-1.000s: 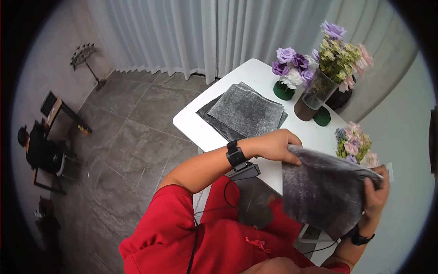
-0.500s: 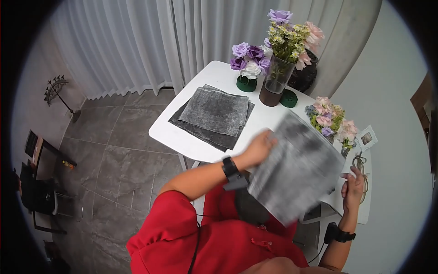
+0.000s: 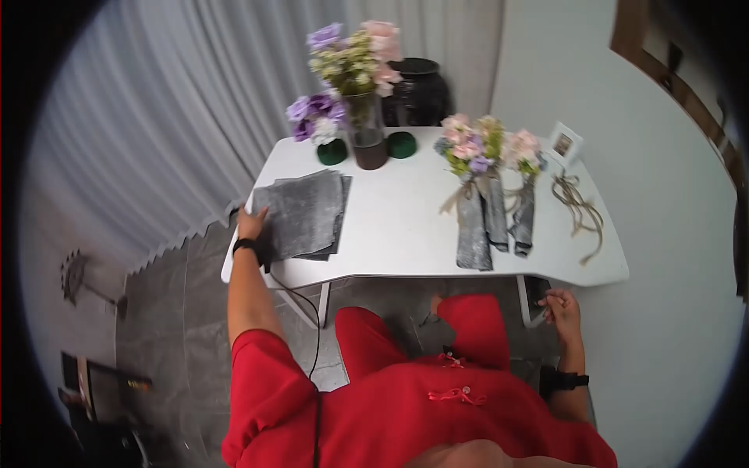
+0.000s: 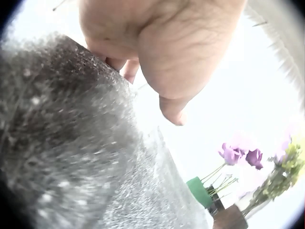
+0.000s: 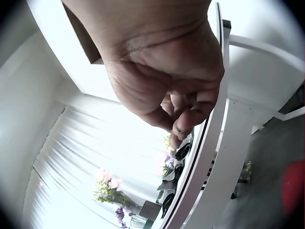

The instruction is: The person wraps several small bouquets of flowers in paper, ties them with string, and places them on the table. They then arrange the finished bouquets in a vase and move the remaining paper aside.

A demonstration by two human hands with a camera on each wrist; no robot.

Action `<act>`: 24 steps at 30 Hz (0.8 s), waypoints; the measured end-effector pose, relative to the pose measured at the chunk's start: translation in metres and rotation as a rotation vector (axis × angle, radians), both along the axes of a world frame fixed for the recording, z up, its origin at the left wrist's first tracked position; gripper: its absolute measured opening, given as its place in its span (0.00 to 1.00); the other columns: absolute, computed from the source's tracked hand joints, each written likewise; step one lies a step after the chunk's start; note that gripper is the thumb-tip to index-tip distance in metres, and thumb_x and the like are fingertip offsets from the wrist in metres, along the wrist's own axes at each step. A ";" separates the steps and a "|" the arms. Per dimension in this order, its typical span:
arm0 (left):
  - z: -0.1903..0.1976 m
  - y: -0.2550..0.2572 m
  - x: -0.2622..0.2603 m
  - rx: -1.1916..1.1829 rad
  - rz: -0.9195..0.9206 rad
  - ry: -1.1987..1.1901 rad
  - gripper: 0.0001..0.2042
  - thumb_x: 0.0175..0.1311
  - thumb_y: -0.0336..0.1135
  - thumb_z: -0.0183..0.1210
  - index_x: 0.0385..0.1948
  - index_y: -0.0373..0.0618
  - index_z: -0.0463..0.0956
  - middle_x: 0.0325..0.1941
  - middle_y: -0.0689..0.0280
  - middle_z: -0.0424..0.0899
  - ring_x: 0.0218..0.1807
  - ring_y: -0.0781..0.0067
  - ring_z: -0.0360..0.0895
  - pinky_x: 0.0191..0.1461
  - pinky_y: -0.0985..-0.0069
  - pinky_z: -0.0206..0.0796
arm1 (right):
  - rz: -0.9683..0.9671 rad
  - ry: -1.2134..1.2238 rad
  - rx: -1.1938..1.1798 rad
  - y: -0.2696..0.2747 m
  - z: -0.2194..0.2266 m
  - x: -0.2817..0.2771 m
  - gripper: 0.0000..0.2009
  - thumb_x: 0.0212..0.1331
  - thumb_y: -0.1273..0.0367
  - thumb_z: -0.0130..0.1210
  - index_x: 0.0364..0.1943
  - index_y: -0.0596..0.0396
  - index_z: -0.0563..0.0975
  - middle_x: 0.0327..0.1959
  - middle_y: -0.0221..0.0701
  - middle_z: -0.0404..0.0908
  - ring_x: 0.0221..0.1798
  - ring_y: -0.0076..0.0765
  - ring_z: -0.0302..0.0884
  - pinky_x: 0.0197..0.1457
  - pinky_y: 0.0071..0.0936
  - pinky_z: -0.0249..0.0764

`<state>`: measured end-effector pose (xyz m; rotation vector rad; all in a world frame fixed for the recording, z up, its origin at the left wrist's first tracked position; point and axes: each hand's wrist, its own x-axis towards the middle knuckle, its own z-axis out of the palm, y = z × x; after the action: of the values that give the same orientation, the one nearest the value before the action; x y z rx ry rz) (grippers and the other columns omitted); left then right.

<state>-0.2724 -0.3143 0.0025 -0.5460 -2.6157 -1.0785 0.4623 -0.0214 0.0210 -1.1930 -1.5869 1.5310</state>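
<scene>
Grey mottled sheets [image 3: 303, 212] lie in a stack on the left part of the white table [image 3: 398, 226], a darker one showing along the right edge. My left hand [image 3: 251, 223] is at the stack's left edge. In the left wrist view the thumb stands extended, apart from the sheet [image 4: 71, 138], while the other fingers are partly hidden behind its edge. My right hand [image 3: 563, 313] hangs in front of the table's right end, holding nothing. Its fingers [image 5: 193, 114] are loosely curled in the right wrist view.
Three small bouquets wrapped in grey sheet [image 3: 472, 226] lie right of centre, beside tan cord [image 3: 576, 204] and a small white photo frame [image 3: 566, 143]. Behind the stack stand a tall flower vase [image 3: 370, 150], green foam blocks [image 3: 402, 144] and purple flowers [image 3: 316, 113].
My left hand has carried a grey sheet from the front of my body leftward to the stack. The right hand let go of that sheet and dropped below the table edge. The head view swung right.
</scene>
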 end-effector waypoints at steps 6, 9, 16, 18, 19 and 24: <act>0.060 -0.020 0.067 -0.503 -0.093 -0.069 0.39 0.44 0.54 0.69 0.61 0.51 0.66 0.64 0.53 0.64 0.65 0.51 0.63 0.65 0.59 0.58 | -0.093 0.037 -0.010 -0.005 -0.017 0.029 0.09 0.61 0.71 0.50 0.42 0.60 0.72 0.30 0.35 0.81 0.20 0.17 0.69 0.21 0.15 0.66; 0.095 -0.043 0.072 -0.684 -0.275 -0.134 0.31 0.47 0.53 0.66 0.52 0.44 0.75 0.58 0.51 0.72 0.56 0.52 0.73 0.59 0.64 0.65 | -0.076 0.018 0.041 0.002 -0.019 0.028 0.08 0.60 0.72 0.50 0.42 0.60 0.73 0.29 0.34 0.81 0.20 0.16 0.68 0.20 0.14 0.64; 0.136 -0.015 0.096 -0.499 -0.359 0.045 0.23 0.52 0.44 0.64 0.46 0.36 0.76 0.41 0.53 0.83 0.44 0.55 0.80 0.48 0.68 0.69 | 0.181 0.080 0.148 0.016 0.020 -0.079 0.09 0.60 0.70 0.53 0.41 0.58 0.74 0.32 0.33 0.81 0.25 0.21 0.72 0.25 0.19 0.69; 0.125 0.028 0.132 -0.308 -0.575 -0.129 0.20 0.56 0.40 0.62 0.46 0.35 0.76 0.41 0.56 0.83 0.42 0.66 0.80 0.45 0.72 0.70 | 0.217 -0.019 0.426 0.027 0.017 -0.131 0.12 0.57 0.65 0.56 0.40 0.59 0.74 0.34 0.38 0.81 0.30 0.34 0.77 0.32 0.27 0.74; 0.123 0.053 0.164 -0.269 -0.626 -0.301 0.20 0.59 0.39 0.59 0.49 0.35 0.74 0.41 0.59 0.82 0.38 0.71 0.81 0.41 0.74 0.71 | 0.189 -0.134 0.581 0.027 0.015 -0.151 0.14 0.55 0.63 0.58 0.39 0.60 0.74 0.35 0.41 0.81 0.33 0.41 0.80 0.37 0.31 0.76; 0.060 0.160 0.262 -0.206 -0.892 -0.458 0.15 0.60 0.34 0.59 0.46 0.37 0.76 0.38 0.61 0.82 0.35 0.72 0.81 0.35 0.76 0.74 | 0.061 -0.620 0.872 0.020 0.017 -0.198 0.21 0.46 0.59 0.65 0.36 0.61 0.74 0.36 0.44 0.80 0.39 0.49 0.80 0.42 0.38 0.76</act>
<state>-0.0100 -0.1545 0.0628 -1.8221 -2.9263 -1.2595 0.2640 -0.0016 0.0380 -1.1178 -2.3375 0.3370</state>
